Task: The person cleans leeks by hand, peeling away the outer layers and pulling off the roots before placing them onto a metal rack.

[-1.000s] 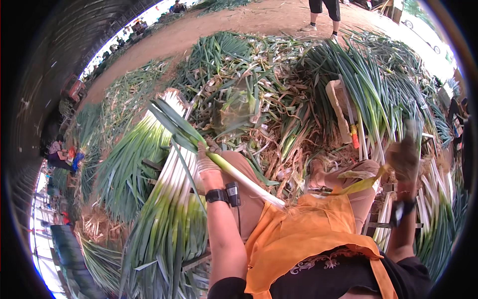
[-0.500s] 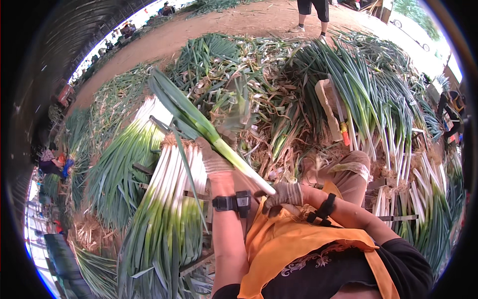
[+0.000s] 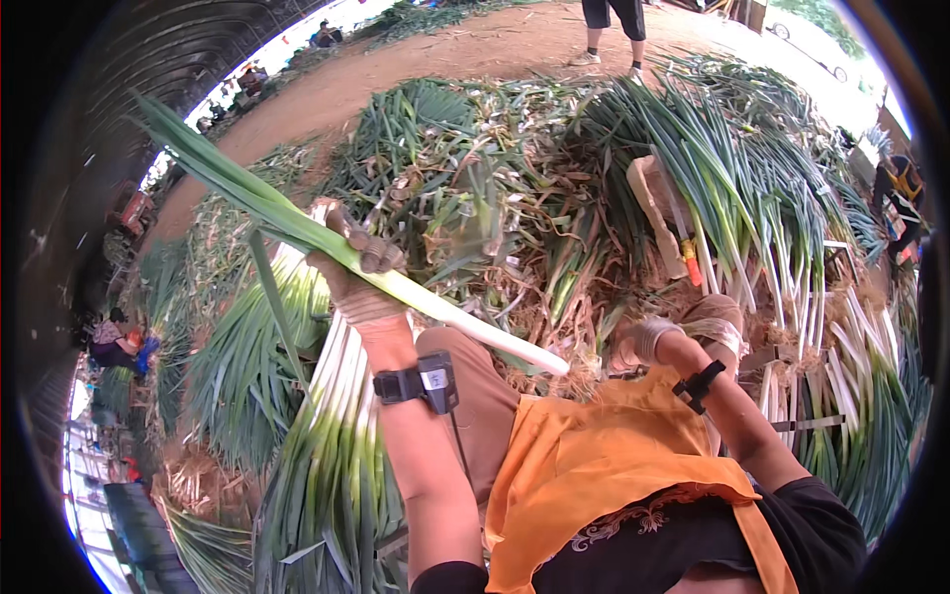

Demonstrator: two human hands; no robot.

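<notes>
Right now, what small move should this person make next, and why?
Perhaps the left hand should turn the held leek end for end, to match the leek pile on the left: the held leek's leaves point forward and left, its white end nearer the body, while that pile's leaves trail back with white ends forward.

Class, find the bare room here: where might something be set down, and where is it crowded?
Mostly bare dirt floor lies beyond the leaf heap, by the standing person's shoes. The orange apron is open below the held green onion, between both forearms. Crowded: the leaf heap itself, and the green onion bundles left and right.
</notes>
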